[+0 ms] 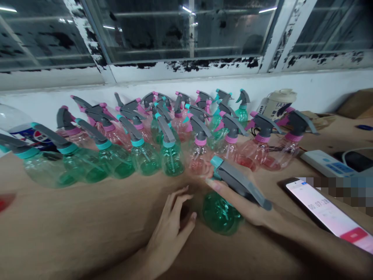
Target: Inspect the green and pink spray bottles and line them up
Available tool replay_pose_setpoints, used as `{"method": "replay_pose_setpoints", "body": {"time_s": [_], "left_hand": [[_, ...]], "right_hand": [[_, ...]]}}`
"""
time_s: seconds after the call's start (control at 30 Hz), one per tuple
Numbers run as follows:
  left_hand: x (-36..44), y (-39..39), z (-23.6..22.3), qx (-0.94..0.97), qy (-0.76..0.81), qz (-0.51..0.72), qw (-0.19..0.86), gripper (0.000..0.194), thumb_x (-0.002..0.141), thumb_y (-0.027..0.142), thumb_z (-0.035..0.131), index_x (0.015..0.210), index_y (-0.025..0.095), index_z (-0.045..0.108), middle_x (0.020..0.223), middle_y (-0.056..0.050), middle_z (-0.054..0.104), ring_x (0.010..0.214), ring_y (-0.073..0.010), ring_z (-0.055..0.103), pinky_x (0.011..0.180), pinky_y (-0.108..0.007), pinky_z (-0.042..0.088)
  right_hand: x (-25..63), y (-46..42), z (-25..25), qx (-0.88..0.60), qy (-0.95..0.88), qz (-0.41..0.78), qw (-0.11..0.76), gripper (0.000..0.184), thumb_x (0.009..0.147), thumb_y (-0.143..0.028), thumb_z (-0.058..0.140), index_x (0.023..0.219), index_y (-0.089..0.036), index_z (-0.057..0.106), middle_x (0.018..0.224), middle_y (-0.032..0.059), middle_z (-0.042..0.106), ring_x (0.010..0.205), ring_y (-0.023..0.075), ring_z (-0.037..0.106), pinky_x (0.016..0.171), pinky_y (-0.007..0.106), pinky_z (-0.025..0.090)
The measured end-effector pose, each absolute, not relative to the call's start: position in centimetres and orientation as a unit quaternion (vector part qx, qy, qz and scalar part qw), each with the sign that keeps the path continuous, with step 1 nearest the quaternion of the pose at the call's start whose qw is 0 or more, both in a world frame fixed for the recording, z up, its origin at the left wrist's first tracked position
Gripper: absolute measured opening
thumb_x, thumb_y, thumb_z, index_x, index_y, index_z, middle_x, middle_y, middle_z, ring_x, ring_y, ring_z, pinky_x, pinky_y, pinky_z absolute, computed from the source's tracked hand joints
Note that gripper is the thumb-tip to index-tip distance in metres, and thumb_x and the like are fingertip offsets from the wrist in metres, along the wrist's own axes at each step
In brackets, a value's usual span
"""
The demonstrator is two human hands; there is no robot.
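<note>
A green spray bottle (223, 214) with a grey and teal trigger head is tilted on the near part of the table. My right hand (233, 196) is wrapped round its neck, just under the trigger head. To the left of that bottle is my left hand (173, 221), its fingers apart and slightly curled, holding nothing. Behind the hands stand several green spray bottles (145, 161) with teal collars and several pink spray bottles (199, 157) with pink collars, close together in rows.
At the right lie a lit phone (326, 210) showing a timer and a white power strip (328, 163). A printed paper cup (279, 103) stands by the wall, near a cardboard box (357, 103). A large bottle with a blue label (36, 136) is at the far left.
</note>
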State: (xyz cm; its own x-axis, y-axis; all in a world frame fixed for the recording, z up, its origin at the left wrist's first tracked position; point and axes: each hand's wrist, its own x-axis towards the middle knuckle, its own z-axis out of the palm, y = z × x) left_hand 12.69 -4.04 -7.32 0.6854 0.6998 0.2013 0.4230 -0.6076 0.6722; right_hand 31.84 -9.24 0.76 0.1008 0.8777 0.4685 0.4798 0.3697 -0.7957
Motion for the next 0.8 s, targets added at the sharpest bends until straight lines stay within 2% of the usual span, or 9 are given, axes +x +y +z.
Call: {"method": "replay_pose_setpoints", "body": {"time_s": [0.1, 0.2, 0.33, 0.4, 0.47, 0.63, 0.8], "left_hand": [[12.7, -4.2, -7.3, 0.888, 0.316, 0.209, 0.26, 0.034, 0.09, 0.021, 0.047, 0.123, 0.027, 0.041, 0.135, -0.005, 0.04, 0.126, -0.0236, 0.039, 0.103, -0.046, 0.035], [12.7, -4.2, -7.4, 0.898, 0.313, 0.199, 0.235, 0.038, 0.09, 0.022, 0.046, 0.127, 0.027, 0.038, 0.138, -0.006, 0.039, 0.127, -0.0234, 0.037, 0.104, -0.047, 0.034], [12.7, -4.1, -7.5, 0.911, 0.308, 0.178, 0.209, 0.042, 0.09, 0.023, 0.046, 0.131, 0.025, 0.035, 0.141, -0.008, 0.036, 0.129, -0.0239, 0.035, 0.104, -0.049, 0.033], [12.7, -4.2, -7.5, 0.923, 0.303, 0.159, 0.178, 0.044, 0.09, 0.023, 0.046, 0.133, 0.022, 0.034, 0.143, -0.009, 0.035, 0.13, -0.0237, 0.034, 0.104, -0.048, 0.033], [12.8, -4.2, -7.7, 0.939, 0.286, 0.14, 0.128, 0.046, 0.09, 0.024, 0.046, 0.135, 0.018, 0.034, 0.143, -0.011, 0.035, 0.131, -0.0237, 0.032, 0.105, -0.046, 0.034], [12.8, -4.2, -8.0, 0.97, 0.216, 0.116, -0.004, 0.046, 0.09, 0.027, 0.047, 0.131, 0.008, 0.042, 0.142, -0.015, 0.036, 0.133, -0.0273, 0.029, 0.105, -0.046, 0.034], [12.8, -4.2, -8.0, 0.971, 0.21, 0.11, -0.04, 0.046, 0.09, 0.028, 0.046, 0.131, 0.007, 0.043, 0.143, -0.015, 0.035, 0.132, -0.0272, 0.029, 0.104, -0.044, 0.035]], "right_hand": [[31.8, -9.4, 1.2, -0.537, -0.654, 0.15, 0.511, 0.016, 0.083, -0.032, 0.053, 0.071, -0.023, 0.055, 0.063, -0.0021, 0.056, 0.055, 0.0122, 0.054, 0.054, 0.028, 0.046], [31.8, -9.5, 1.2, -0.534, -0.657, 0.137, 0.514, 0.016, 0.084, -0.031, 0.051, 0.071, -0.023, 0.056, 0.063, -0.0016, 0.057, 0.056, 0.0131, 0.055, 0.054, 0.028, 0.047], [31.9, -9.3, 0.5, -0.528, -0.638, 0.187, 0.528, 0.009, 0.084, -0.03, 0.054, 0.086, -0.024, 0.061, 0.081, -0.0005, 0.064, 0.074, 0.015, 0.063, 0.07, 0.029, 0.052], [31.8, -9.1, 0.1, -0.524, -0.625, 0.211, 0.539, 0.014, 0.083, -0.03, 0.056, 0.095, -0.024, 0.061, 0.091, 0.0008, 0.066, 0.086, 0.0165, 0.064, 0.079, 0.032, 0.051], [31.8, -9.1, -0.3, -0.523, -0.618, 0.21, 0.549, 0.016, 0.082, -0.029, 0.057, 0.096, -0.024, 0.063, 0.097, 0.0019, 0.066, 0.093, 0.0177, 0.063, 0.085, 0.034, 0.05], [31.8, -9.3, -0.5, -0.528, -0.609, 0.222, 0.549, 0.023, 0.082, -0.029, 0.057, 0.105, -0.025, 0.062, 0.099, 0.0018, 0.067, 0.093, 0.0173, 0.064, 0.085, 0.033, 0.051], [31.7, -9.3, -0.3, -0.53, -0.61, 0.218, 0.547, 0.023, 0.082, -0.026, 0.057, 0.105, -0.025, 0.062, 0.101, 0.0006, 0.067, 0.094, 0.016, 0.064, 0.087, 0.031, 0.049]]}}
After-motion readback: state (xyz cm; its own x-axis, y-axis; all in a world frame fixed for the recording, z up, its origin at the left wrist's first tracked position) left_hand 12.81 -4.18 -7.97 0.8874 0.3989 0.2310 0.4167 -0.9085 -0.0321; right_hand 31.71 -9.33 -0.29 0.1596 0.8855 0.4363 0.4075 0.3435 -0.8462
